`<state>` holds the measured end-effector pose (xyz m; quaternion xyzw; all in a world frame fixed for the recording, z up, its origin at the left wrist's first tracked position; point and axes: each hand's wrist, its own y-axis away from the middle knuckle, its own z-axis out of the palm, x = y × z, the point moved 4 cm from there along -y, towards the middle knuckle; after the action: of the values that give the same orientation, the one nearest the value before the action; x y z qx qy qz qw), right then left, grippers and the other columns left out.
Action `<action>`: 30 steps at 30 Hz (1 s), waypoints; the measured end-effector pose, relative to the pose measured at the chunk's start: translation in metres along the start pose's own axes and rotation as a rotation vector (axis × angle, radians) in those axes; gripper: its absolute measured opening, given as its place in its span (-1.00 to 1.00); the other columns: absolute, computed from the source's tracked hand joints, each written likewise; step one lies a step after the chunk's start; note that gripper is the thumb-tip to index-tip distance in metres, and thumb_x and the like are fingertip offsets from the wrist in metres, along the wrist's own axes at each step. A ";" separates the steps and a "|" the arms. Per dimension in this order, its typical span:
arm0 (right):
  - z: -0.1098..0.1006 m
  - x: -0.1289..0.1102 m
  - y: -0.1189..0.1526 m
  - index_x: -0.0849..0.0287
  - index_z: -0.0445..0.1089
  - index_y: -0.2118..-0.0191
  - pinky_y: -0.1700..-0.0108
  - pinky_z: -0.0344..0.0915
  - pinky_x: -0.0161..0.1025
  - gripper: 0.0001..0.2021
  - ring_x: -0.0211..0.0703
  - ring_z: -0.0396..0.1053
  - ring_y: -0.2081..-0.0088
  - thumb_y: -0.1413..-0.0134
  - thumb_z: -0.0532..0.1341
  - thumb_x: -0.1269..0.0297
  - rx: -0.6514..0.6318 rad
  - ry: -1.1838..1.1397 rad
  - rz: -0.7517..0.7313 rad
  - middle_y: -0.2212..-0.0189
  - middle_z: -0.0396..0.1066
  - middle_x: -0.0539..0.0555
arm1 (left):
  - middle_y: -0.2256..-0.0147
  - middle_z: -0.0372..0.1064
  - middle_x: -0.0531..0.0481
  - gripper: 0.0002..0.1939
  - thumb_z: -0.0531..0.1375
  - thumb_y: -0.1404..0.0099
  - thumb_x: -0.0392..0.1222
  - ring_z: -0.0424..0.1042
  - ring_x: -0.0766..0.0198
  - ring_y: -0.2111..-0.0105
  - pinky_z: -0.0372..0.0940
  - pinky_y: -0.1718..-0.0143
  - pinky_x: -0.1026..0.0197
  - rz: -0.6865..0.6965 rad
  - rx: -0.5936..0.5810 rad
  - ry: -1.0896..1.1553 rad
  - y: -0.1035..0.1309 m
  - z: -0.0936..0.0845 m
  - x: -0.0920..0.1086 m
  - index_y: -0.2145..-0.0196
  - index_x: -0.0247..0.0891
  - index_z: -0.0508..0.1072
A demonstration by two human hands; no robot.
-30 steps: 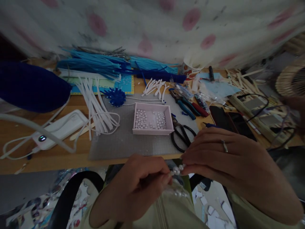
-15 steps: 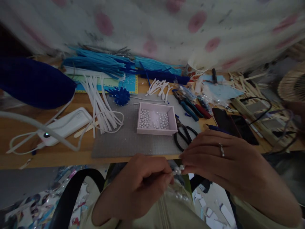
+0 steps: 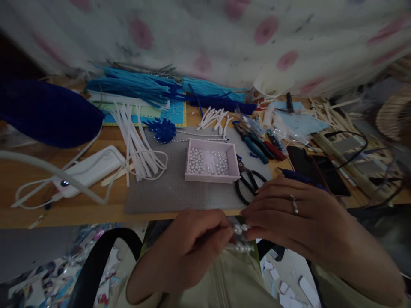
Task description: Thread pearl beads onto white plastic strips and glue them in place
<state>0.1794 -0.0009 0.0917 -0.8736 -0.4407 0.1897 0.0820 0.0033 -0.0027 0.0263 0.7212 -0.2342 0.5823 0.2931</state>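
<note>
A pale cloth (image 3: 180, 38) with soft pink spots hangs behind the grained wooden desk (image 3: 93, 216), which carries a flat grey mat (image 3: 160, 199). Nearer than the desk's front edge, the right hand (image 3: 295, 226) arches palm down, fingers together, and the left hand (image 3: 195, 248) curls, thumb and forefinger pinching a bead strand (image 3: 239, 229). Beyond both, on the mat, stands a thin-walled, rectangular pale pink box (image 3: 212, 178) of loose pearly beads (image 3: 195, 160). The strand, round and glossy, lies between the hands; the right fingertips meet it, though dimness hides whether they grip.
</note>
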 end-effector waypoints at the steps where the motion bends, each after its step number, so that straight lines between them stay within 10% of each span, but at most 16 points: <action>1: -0.001 0.000 0.000 0.17 0.49 0.26 0.11 0.43 -0.18 -0.84 -0.21 0.55 0.30 -0.36 0.25 0.24 0.019 -0.040 0.006 0.36 0.62 0.00 | 0.50 0.30 0.08 -0.71 0.05 -0.50 -0.13 0.24 0.31 0.51 0.08 0.51 0.27 0.015 0.009 0.004 0.000 0.000 -0.001 0.34 -0.22 0.46; 30: -0.008 0.009 0.008 0.20 0.57 0.19 -0.10 0.53 -0.24 -0.92 -0.20 0.66 0.23 -0.25 0.36 0.33 0.130 -0.022 -0.046 0.23 0.70 0.07 | 0.47 0.33 0.06 -0.69 0.01 -0.53 -0.11 0.29 0.28 0.46 0.14 0.44 0.25 0.006 0.013 0.072 -0.008 0.001 0.006 0.37 -0.18 0.38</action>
<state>0.1931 0.0017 0.0948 -0.8538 -0.4483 0.2257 0.1381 0.0111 0.0024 0.0305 0.7009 -0.2218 0.6105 0.2947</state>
